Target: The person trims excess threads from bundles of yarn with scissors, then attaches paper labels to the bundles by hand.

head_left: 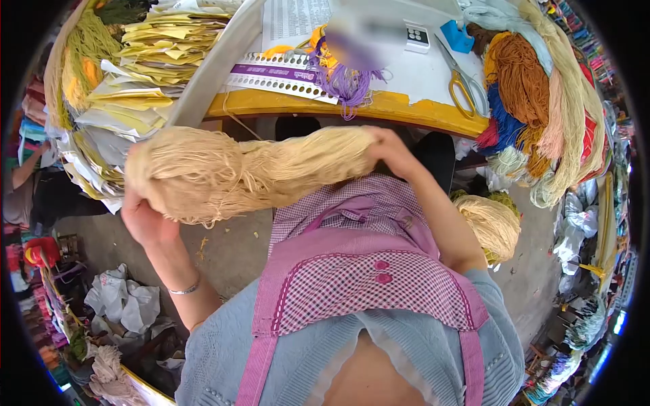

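A thick hank of cream yarn [257, 166] stretches sideways between my hands, above my lap and just in front of the table edge. Its looser, bushy end lies over my left hand [150, 220], whose fingers are wrapped round the yarn and partly hidden behind it. At the narrower end, my right hand [391, 150] grips the strands in a closed hold. Purple and orange threads [345, 78] hang from a punched white-and-purple card [277, 76] on the table beyond the hank.
Scissors with yellow handles [462, 88] lie on the yellow-edged table [325, 105], near a blue tape dispenser [457, 35]. Stacked yellow papers [162, 61] fill the left side. Coloured hanks [521, 81] hang at right. Another cream bundle [491, 227] is beside my right arm.
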A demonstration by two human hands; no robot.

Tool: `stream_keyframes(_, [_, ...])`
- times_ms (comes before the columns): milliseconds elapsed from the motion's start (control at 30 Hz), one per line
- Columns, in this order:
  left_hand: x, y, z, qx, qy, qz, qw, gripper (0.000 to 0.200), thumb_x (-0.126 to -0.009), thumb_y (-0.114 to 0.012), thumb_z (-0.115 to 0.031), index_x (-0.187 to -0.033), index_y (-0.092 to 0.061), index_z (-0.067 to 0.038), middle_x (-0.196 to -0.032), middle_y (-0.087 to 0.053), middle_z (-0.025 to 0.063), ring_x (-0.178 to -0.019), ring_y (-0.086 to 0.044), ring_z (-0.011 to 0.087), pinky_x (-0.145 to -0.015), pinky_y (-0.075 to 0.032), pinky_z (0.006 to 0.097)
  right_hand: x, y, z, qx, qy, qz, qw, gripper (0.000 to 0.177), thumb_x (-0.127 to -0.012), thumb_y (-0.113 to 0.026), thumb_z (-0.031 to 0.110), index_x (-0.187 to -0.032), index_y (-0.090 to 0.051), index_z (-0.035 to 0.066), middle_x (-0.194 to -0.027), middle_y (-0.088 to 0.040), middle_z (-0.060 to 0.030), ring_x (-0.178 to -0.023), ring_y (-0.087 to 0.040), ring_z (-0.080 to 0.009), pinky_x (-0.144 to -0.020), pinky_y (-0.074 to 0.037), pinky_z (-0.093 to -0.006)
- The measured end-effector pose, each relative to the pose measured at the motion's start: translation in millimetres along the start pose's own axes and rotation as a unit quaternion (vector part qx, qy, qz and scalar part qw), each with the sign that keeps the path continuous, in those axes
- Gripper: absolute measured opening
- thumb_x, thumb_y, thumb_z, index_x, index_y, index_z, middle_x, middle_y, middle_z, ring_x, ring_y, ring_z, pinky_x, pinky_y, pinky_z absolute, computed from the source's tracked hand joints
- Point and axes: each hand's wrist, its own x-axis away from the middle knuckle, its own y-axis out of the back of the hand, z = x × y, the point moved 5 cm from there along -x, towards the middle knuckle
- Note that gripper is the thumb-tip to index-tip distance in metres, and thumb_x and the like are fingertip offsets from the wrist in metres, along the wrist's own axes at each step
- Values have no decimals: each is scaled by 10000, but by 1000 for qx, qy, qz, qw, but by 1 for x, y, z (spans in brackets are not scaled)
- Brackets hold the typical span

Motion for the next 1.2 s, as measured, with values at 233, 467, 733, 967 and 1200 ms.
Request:
stream_keyframes(233, [-19,39,88,-199,128,-17,971,343,-836,-451,-12,-1151,-564,61,-1102,-632,120,-1014,-615,194,-925,-472,309,64,40,48,-479,56,-71,873,397,-936,-434,212,-1219,-551,-40,-1190,-623,-181,-1085,-611,-298,-976,-479,-439])
stream_keyframes(467, [-28,58,145,-627,-89,107,766,287,-836,-473,-13,-1077,-628,-20,-936,-657,81,-896,-615,165,-819,-469,283,67,11,109,-526,135,111,832,424,-1006,-343,259,-1265,-515,-31,-1179,-625,-196,-1029,-638,-325,-873,-539,-451])
stream_keyframes(733, [38,-54,228,-322,222,428,814,180,-820,-441,23,-848,-618,14,-875,-668,81,-847,-627,150,-794,-492,267,63,-34,137,-485,30,-166,858,527,-997,-355,418,-1263,-495,-15,-919,-650,-177,-491,-539,-187,-370,-402,-275])
stream_keyframes(967, [1,-127,185,-121,154,347,917,651,-913,-609,-246,-1470,-315,-85,-1444,-422,130,-1329,-406,241,-1119,-299,374,142,35,163,48,178,-140,973,564,-822,-605,353,-1240,-466,1,-1307,-508,-160,-1069,-557,-236,-911,-467,-372])
stream_keyframes(1200, [-9,-252,144,-681,-432,228,545,584,-889,-498,-373,-1431,-397,-179,-1536,-262,135,-1417,-158,442,-1144,-142,556,124,-113,185,262,269,230,898,272,-835,-642,69,-1101,-600,29,-1101,-624,-132,-1035,-596,-283,-885,-461,-395])
